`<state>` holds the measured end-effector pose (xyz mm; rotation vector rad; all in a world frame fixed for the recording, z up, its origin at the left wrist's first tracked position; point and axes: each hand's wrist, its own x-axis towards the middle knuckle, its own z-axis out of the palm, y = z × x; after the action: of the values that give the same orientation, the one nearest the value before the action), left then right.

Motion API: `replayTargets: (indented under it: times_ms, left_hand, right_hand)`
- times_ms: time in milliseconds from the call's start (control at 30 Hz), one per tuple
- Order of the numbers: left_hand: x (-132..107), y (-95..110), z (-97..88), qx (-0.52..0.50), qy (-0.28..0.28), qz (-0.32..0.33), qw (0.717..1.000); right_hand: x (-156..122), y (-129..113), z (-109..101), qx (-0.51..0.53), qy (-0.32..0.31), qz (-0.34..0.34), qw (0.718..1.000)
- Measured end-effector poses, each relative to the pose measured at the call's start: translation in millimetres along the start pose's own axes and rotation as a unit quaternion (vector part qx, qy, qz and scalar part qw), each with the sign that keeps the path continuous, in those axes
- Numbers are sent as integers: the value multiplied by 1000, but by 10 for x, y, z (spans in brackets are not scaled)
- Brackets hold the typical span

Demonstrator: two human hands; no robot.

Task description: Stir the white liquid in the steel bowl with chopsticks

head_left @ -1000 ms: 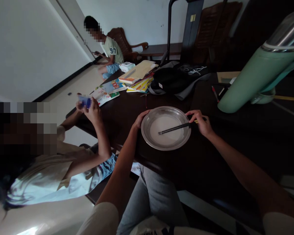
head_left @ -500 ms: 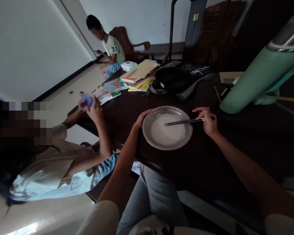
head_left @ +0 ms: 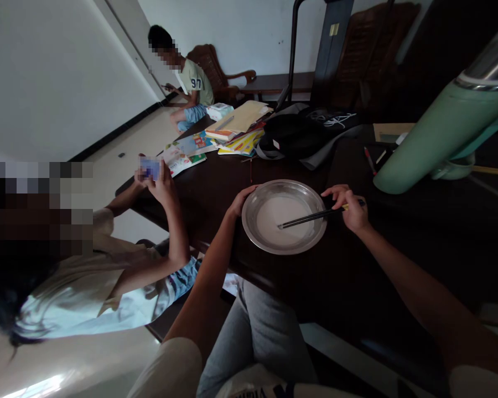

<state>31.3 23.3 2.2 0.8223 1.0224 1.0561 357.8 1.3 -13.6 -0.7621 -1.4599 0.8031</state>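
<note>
A round metal basin (head_left: 252, 229) stands on the dark table with a pale, whitish liquid (head_left: 269, 213) in it. My left hand (head_left: 241, 202) grips the basin's left rim, its fingers along the far side. In my right hand (head_left: 351, 207) is a pair of dark chopsticks (head_left: 305, 219), closed on near their yellow-banded upper ends. They slant down to the left across the basin's right rim, and their tips dip into the liquid left of its middle.
Behind the basin lie books and papers (head_left: 238, 130) and a black bag (head_left: 292, 132). A large green bottle (head_left: 431, 135) leans in view at right, beside pens (head_left: 370, 160). One person (head_left: 87, 282) sits close at left holding a blurred object; another (head_left: 195, 83) sits farther back.
The chopstick tips have moved slightly toward me within the liquid, and the chopsticks slant more steeply. My left hand stays on the rim.
</note>
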Motion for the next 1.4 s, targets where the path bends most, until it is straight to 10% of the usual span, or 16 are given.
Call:
replayTargets:
  times_ms: [100, 267, 467, 633, 833, 1400]
  left_hand:
    - [-43, 26, 33, -1, -10, 9, 1000]
    - [-87, 70, 84, 26, -29, 10, 999]
    - [-59, 50, 42, 10, -37, 7, 999]
    - [-21, 16, 0, 1, -38, 6, 999]
    - [-38, 40, 47, 11, -22, 13, 1000]
    - [-74, 72, 87, 47, -1, 23, 999]
  right_hand:
    - [-14, -6, 14, -29, -47, -3, 998]
    - [28, 25, -18, 12, 56, -19, 998]
    - [-9, 10, 12, -36, -54, -9, 998]
    - [13, 39, -19, 2, 56, -11, 998]
    - [-15, 29, 13, -26, -26, -9, 999]
    - [11, 61, -4, 15, 60, 10, 998]
